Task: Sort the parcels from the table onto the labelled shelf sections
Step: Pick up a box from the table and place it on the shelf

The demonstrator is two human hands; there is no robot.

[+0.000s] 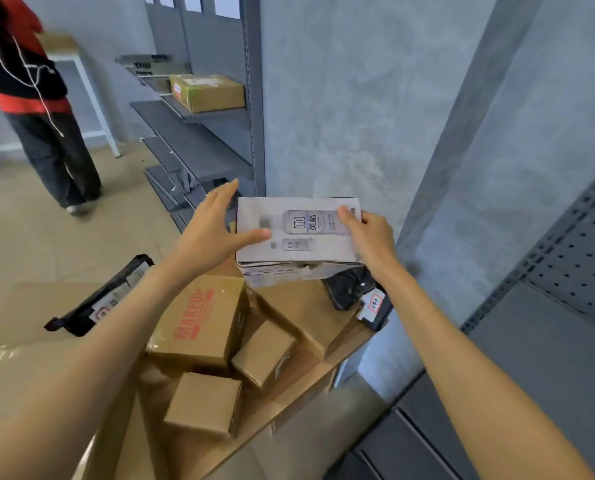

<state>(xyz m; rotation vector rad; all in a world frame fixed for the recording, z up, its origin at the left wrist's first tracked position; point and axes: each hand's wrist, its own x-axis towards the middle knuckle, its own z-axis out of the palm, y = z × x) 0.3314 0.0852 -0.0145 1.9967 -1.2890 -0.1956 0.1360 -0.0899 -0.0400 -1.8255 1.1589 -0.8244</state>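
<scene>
Most of the job looks left: only one brown box (207, 92) is seen on a far shelf (199, 116), many parcels remain on the table (299, 386), and the white bottle box (298, 237), above the table's far edge, is clamped by the right hand (369, 237) while the left hand (216, 226) touches it with fingers spread.

White carton (299, 233) (grey bottle print).

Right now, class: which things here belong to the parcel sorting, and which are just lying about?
Job: white carton between left hand and right hand; MAKEUP box; black bags; grey shelves.

Not: white frame; person in red.
</scene>
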